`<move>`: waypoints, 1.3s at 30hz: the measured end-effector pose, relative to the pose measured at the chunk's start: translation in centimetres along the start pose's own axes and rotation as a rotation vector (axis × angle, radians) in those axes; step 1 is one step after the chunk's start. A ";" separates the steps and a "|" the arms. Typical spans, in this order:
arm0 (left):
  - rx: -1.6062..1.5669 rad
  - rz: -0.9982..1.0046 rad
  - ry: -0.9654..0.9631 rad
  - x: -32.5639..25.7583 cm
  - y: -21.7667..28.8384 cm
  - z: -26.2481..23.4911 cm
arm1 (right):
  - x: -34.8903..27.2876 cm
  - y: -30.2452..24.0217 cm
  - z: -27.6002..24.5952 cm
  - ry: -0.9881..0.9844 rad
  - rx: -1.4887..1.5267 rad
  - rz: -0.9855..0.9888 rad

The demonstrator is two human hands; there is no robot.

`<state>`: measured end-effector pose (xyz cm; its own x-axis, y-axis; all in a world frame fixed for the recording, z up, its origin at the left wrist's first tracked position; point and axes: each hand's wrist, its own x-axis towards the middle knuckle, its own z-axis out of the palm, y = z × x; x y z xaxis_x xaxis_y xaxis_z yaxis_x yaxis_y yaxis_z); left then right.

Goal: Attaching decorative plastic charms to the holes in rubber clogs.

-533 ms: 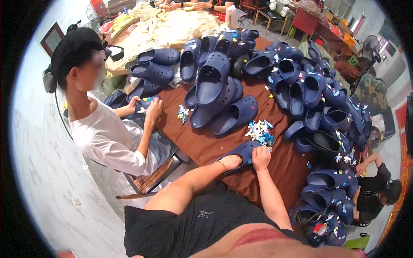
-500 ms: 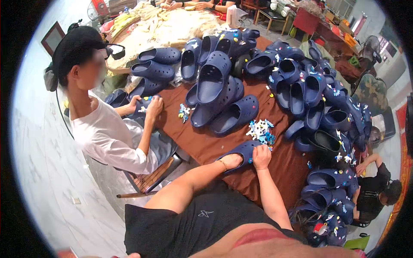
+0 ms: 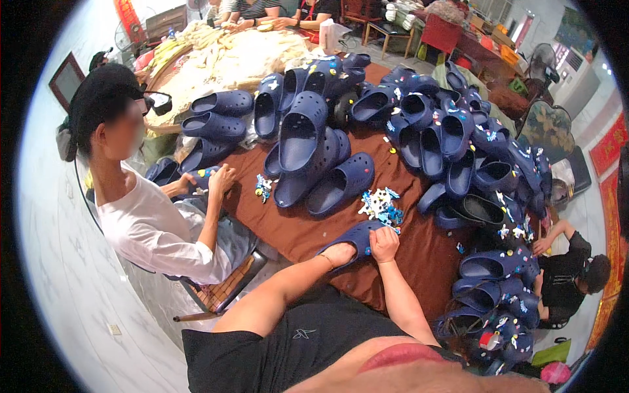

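Note:
A dark blue clog (image 3: 357,234) with holes in its upper lies at the near edge of the brown cloth, toe pointing away from me. My left hand (image 3: 340,254) reaches into its opening and holds it, the fingertips hidden inside. On the right side of the upper, my right hand (image 3: 384,245) is closed with its fingers pressed together against the clog. Whatever those fingers pinch is hidden. Just beyond the toe sits a small pile of white and blue shoe charms (image 3: 379,204). Past that pile a bare clog (image 3: 341,187) leans beside several stacked ones.
A heap of clogs (image 3: 452,137), many with charms, fills the table's right side. At left a person in a white shirt (image 3: 151,216) handles another clog (image 3: 202,178), near a small charm cluster (image 3: 263,188). Another person in black (image 3: 567,281) sits at far right.
My view has shifted, so the whole scene sits slightly further left and lower. Both hands keep their places on the clog, with no clear change in grip.

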<state>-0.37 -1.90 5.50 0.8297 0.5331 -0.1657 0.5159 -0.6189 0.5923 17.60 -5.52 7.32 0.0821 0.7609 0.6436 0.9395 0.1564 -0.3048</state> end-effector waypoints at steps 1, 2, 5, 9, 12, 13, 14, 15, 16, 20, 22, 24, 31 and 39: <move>-0.001 0.003 0.026 0.0 0.0 0.0 | 0.1 0.1 0.0 -0.017 -0.006 -0.013; 0.005 -0.007 0.018 0.0 0.1 -0.1 | 0.3 0.3 0.0 0.013 0.007 -0.050; 0.010 -0.009 -0.019 -0.1 0.3 -0.4 | 0.6 0.6 -0.1 -0.005 0.060 -0.063; -0.005 -0.018 0.030 -0.3 0.7 -0.8 | 0.8 0.6 -0.1 0.002 0.071 -0.081; -0.007 -0.032 0.027 -0.5 0.9 -0.8 | 1.0 0.6 -0.2 -0.007 0.077 -0.101; -0.008 -0.028 0.046 -0.4 0.9 -0.8 | 1.0 0.5 -0.3 -0.004 0.084 -0.101; 0.008 -0.019 0.014 -0.4 0.8 -0.7 | 1.0 0.4 -0.4 -0.006 0.094 -0.091; 0.017 -0.005 0.016 -0.5 0.8 -0.6 | 0.9 0.3 -0.6 -0.008 0.085 -0.079; 0.030 0.013 0.024 -0.4 0.8 -0.6 | 1.0 0.1 -0.7 0.010 0.096 -0.067; 0.015 0.045 0.071 -0.5 0.9 -0.8 | 0.9 -0.4 -1.0 0.070 0.178 -0.084; 0.040 0.044 0.018 -0.4 1.0 -1.0 | 0.8 -0.3 -1.0 0.019 0.258 -0.104; 0.027 0.037 0.053 -0.4 1.0 -1.2 | 0.7 0.0 -0.8 0.007 0.207 -0.148; 0.002 0.072 0.059 -0.1 0.1 -0.5 | 0.6 0.9 0.0 -0.052 0.158 -0.196; 0.044 -0.034 -0.068 -0.2 0.3 -0.6 | 1.9 1.3 0.3 -0.143 0.229 -0.240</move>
<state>-0.47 -1.85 6.17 0.8234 0.5145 -0.2393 0.5516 -0.6268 0.5504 18.86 -3.72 7.96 -0.1942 0.7632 0.6163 0.8264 0.4657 -0.3164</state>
